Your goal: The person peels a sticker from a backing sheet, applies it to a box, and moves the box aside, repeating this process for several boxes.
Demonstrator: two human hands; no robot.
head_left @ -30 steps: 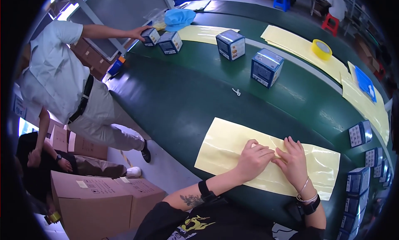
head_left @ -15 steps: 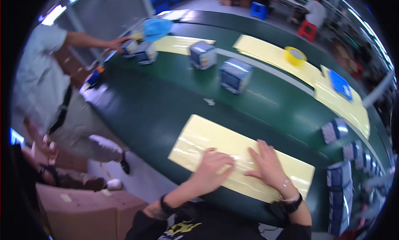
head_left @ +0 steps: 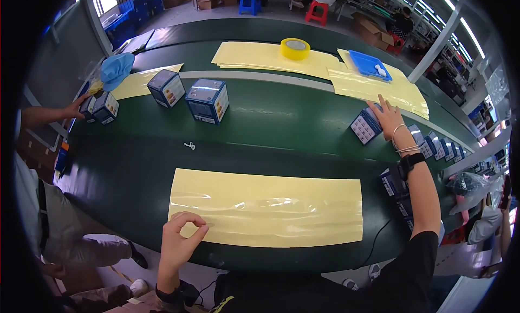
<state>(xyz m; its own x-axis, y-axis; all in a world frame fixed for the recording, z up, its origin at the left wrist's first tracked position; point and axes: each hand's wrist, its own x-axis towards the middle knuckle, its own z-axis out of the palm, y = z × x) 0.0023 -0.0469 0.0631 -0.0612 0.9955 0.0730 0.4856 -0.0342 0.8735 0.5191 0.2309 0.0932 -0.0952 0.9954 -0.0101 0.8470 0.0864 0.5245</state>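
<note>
A long pale-yellow glossy sheet [head_left: 271, 215] lies on the dark green work surface in front of me. Over its near left corner is my left hand [head_left: 181, 240], thumb and forefinger pressed together in a pinch; anything between the tips is too small to make out. My right arm stretches out to the right. At its end my right hand [head_left: 389, 120], fingers spread, reaches over a small dark-blue and white carton [head_left: 365, 127]. The hand overlaps the carton's right side; whether it touches cannot be told.
Further cartons [head_left: 208, 101] stand at the left, where another person's hand [head_left: 73, 108] touches one. More cartons line the right side. Farther back lie stacked yellow sheets [head_left: 249, 55], a yellow tape roll [head_left: 295, 49], a blue tray [head_left: 368, 63] and a blue cap [head_left: 116, 69].
My right hand has left the yellow sheet and reached out to the carton at the right. My left hand is now pinched at the sheet's near left corner. The view has turned right.
</note>
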